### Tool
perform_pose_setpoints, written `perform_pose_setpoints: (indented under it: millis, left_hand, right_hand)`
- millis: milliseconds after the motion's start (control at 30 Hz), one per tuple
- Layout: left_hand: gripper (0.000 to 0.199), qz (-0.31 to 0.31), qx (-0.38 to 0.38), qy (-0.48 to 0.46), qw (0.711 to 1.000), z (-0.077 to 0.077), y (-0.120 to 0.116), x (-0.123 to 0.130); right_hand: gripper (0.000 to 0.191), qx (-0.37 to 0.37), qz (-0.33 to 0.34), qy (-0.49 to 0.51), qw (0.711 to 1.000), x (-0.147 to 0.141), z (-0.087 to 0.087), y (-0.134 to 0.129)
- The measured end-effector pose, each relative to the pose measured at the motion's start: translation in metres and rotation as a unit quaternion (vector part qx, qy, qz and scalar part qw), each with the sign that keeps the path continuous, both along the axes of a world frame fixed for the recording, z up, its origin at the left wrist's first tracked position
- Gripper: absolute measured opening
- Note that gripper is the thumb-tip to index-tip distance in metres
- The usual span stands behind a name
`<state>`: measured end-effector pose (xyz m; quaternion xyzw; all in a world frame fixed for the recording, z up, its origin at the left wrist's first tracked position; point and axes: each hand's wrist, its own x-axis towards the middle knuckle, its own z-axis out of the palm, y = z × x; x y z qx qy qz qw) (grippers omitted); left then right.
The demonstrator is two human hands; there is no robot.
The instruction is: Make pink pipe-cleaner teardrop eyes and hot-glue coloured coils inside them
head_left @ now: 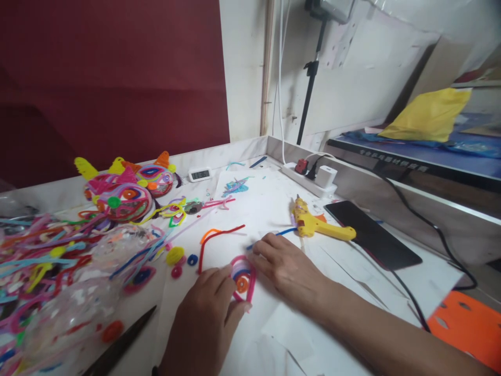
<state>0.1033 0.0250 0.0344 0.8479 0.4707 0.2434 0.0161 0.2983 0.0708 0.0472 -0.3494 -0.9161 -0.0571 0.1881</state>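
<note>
My left hand (209, 310) pinches a small eye-shaped piece made of pipe cleaners (242, 283), thumb at its lower end and fingers along its left side. Pink strands outline the piece, with blue and an orange coil inside. My right hand (284, 263) has curled fingers closed against the upper right edge of the piece; its fingertips are partly hidden. A blue pipe cleaner (287, 231) runs just behind the right knuckles. A bent red pipe cleaner (201, 250) lies beyond my left hand, near a yellow coil (175, 255) and a small blue coil (192, 259).
A yellow glue gun (317, 227) lies beside a black phone (371, 235). Behind stand a power strip (309, 180) and a small digital clock (200, 174). Colourful cat-like masks (121, 196), loose pipe cleaners (47, 250) and dark scissors (121, 344) occupy the left.
</note>
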Motion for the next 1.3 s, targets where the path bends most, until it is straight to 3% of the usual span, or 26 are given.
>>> perform_pose_setpoints:
  millis: [333, 667, 933, 1300]
  left_hand:
    - [0.038, -0.002, 0.035, 0.003, 0.999, -0.0033, 0.0009, -0.0015]
    - [0.028, 0.0, 0.012, -0.023, 1.0, -0.0061, 0.0026, -0.0029]
    - [0.031, -0.022, 0.0, -0.032, 0.999, -0.0085, 0.0048, -0.0041]
    - [0.05, -0.012, -0.004, -0.033, 0.999, -0.0062, 0.0054, -0.0042]
  right_hand:
    - [0.016, -0.016, -0.002, -0.014, 1.0, -0.0032, -0.0011, 0.0028]
    - [0.018, -0.037, -0.001, -0.01, 0.999, -0.0024, -0.0014, 0.0022]
    - [0.017, -0.039, 0.0, -0.005, 0.999, -0.002, -0.0025, 0.0025]
    - [0.017, -0.041, -0.005, 0.001, 0.999, -0.0022, -0.0047, 0.0016]
